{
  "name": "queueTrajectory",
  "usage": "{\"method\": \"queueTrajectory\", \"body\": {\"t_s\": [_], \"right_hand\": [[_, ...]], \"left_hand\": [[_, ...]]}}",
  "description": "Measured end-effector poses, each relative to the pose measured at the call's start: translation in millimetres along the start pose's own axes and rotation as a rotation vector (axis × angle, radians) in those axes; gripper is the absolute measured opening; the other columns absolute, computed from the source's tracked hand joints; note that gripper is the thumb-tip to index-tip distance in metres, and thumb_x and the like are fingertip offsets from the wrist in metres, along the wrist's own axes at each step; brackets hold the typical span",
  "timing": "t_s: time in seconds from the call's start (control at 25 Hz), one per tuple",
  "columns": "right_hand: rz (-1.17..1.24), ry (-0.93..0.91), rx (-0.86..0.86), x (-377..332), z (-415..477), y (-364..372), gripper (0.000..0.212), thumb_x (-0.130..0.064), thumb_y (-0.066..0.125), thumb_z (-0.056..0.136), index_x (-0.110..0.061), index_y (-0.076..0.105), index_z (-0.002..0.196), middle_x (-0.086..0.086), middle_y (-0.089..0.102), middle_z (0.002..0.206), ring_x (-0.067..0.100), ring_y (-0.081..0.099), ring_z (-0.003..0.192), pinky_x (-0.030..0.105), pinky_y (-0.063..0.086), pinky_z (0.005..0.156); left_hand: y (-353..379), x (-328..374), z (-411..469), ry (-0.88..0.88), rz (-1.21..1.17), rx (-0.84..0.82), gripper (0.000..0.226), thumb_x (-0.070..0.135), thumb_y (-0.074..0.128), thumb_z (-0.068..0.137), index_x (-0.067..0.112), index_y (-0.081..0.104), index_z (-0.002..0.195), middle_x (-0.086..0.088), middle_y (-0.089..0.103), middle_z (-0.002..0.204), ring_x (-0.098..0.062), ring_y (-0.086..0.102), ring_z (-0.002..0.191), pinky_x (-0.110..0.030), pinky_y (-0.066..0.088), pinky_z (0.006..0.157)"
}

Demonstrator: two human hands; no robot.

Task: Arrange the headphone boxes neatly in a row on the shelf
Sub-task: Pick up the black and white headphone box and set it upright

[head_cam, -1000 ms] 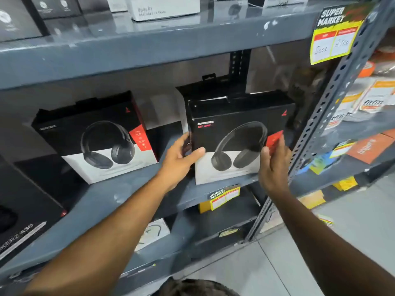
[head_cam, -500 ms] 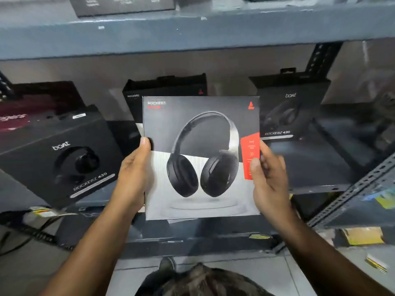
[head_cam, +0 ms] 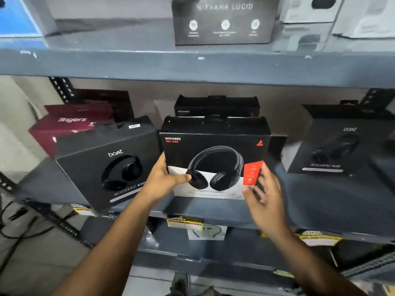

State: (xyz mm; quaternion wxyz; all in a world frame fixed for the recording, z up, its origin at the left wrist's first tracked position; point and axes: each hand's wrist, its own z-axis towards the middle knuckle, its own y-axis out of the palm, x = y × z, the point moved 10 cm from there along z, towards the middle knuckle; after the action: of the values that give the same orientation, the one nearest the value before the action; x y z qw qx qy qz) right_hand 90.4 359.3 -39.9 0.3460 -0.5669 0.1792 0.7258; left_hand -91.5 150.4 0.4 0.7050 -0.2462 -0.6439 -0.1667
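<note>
A black-and-white Rockerz headphone box (head_cam: 214,144) with a red side label stands on the grey middle shelf (head_cam: 320,208), in front of another Rockerz box (head_cam: 215,106). My left hand (head_cam: 165,180) grips its lower left corner, thumb across the front. My right hand (head_cam: 264,195) hovers by the lower right corner with fingers spread, blurred, and seems just off the box. A black boAt Rockerz 430 box (head_cam: 102,165) sits tilted to the left. A second boAt box (head_cam: 337,144) stands to the right.
A maroon Fingers box (head_cam: 70,122) lies behind the left boAt box. The upper shelf holds a Nirvana Lucid box (head_cam: 222,22) and white boxes (head_cam: 363,16). Yellow price tags (head_cam: 184,224) hang on the shelf edge. Cables lie on the floor at lower left.
The box that I held in the air with both hands now stands on the shelf between the two boAt boxes. My right hand has loosened from its right edge.
</note>
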Motion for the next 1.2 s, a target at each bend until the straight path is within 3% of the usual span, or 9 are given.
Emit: {"method": "queueTrajectory", "body": {"t_s": [0.16, 0.32, 0.44, 0.52, 0.6, 0.68, 0.88, 1.0, 1.2], "right_hand": [[-0.053, 0.015, 0.024, 8, 17, -1, 0.073, 0.005, 0.062, 0.092, -0.028, 0.036, 0.153, 0.011, 0.046, 0.149, 0.005, 0.062, 0.124, 0.047, 0.048, 0.111], [-0.143, 0.008, 0.033, 18, 23, -2, 0.071, -0.003, 0.063, 0.094, -0.036, 0.035, 0.150, 0.012, 0.043, 0.151, 0.021, 0.057, 0.132, 0.054, 0.048, 0.109], [-0.105, 0.066, -0.014, 30, 29, 3, 0.091, -0.022, 0.078, 0.081, -0.028, 0.028, 0.156, 0.014, 0.045, 0.150, 0.024, 0.057, 0.132, 0.054, 0.048, 0.109], [-0.163, 0.078, -0.068, 32, 40, 6, 0.099, -0.040, 0.081, 0.071, -0.034, 0.028, 0.154, -0.001, 0.052, 0.147, 0.018, 0.056, 0.132, 0.044, 0.049, 0.109], [-0.222, 0.103, -0.120, 34, 53, 10, 0.081, -0.047, 0.078, 0.066, -0.051, 0.040, 0.138, -0.031, 0.063, 0.124, -0.007, 0.062, 0.113, 0.021, 0.053, 0.093], [-0.249, 0.146, -0.146, 38, 61, 14, 0.068, -0.050, 0.074, 0.063, -0.051, 0.048, 0.125, -0.042, 0.063, 0.104, -0.017, 0.063, 0.095, 0.014, 0.047, 0.080], [-0.267, 0.115, -0.133, 41, 68, 14, 0.072, -0.038, 0.081, 0.057, -0.040, 0.051, 0.123, -0.041, 0.064, 0.108, -0.016, 0.064, 0.096, 0.002, 0.049, 0.071], [-0.300, 0.185, -0.112, 49, 71, 11, 0.066, -0.044, 0.085, 0.048, -0.050, 0.057, 0.108, -0.034, 0.069, 0.100, -0.009, 0.068, 0.089, 0.015, 0.051, 0.069], [-0.316, 0.216, -0.010, 52, 74, -6, 0.061, -0.054, 0.084, 0.037, -0.064, 0.055, 0.089, -0.040, 0.067, 0.087, -0.015, 0.066, 0.075, 0.006, 0.046, 0.059]], "left_hand": [[4, -15, 26, -0.023, -0.081, -0.012, 0.066, -0.023, 0.069, 0.074, 0.017, 0.055, 0.124, 0.003, 0.071, 0.106, -0.014, 0.068, 0.099, -0.022, 0.058, 0.085], [3, -32, 41, -0.031, -0.141, -0.025, 0.078, -0.018, 0.075, 0.072, 0.011, 0.047, 0.139, -0.006, 0.069, 0.124, -0.026, 0.065, 0.120, -0.041, 0.052, 0.102], [7, -45, 45, -0.062, -0.145, -0.003, 0.082, -0.006, 0.083, 0.060, 0.017, 0.051, 0.132, -0.003, 0.072, 0.123, -0.022, 0.068, 0.116, -0.038, 0.055, 0.097], [10, -59, 46, -0.106, -0.118, 0.002, 0.078, 0.001, 0.087, 0.054, 0.018, 0.056, 0.124, 0.002, 0.077, 0.110, -0.019, 0.073, 0.107, -0.031, 0.059, 0.088], [10, -76, 47, -0.167, -0.107, -0.001, 0.075, 0.005, 0.088, 0.051, 0.007, 0.059, 0.120, -0.007, 0.077, 0.106, -0.029, 0.073, 0.106, -0.033, 0.061, 0.083], [11, -85, 47, -0.187, -0.082, -0.016, 0.078, 0.008, 0.090, 0.049, 0.001, 0.060, 0.120, -0.016, 0.075, 0.111, -0.035, 0.072, 0.107, -0.042, 0.060, 0.090], [10, -91, 52, -0.187, -0.015, -0.043, 0.080, 0.014, 0.094, 0.044, 0.001, 0.063, 0.116, -0.019, 0.075, 0.112, -0.034, 0.072, 0.107, -0.046, 0.058, 0.094], [10, -95, 56, -0.211, -0.017, -0.041, 0.080, 0.016, 0.095, 0.041, -0.001, 0.065, 0.114, -0.019, 0.076, 0.110, -0.036, 0.072, 0.106, -0.046, 0.059, 0.093], [8, -96, 50, -0.193, 0.023, 0.065, 0.087, 0.027, 0.095, 0.036, 0.006, 0.062, 0.114, -0.012, 0.075, 0.110, -0.028, 0.073, 0.104, -0.045, 0.060, 0.092]]}}
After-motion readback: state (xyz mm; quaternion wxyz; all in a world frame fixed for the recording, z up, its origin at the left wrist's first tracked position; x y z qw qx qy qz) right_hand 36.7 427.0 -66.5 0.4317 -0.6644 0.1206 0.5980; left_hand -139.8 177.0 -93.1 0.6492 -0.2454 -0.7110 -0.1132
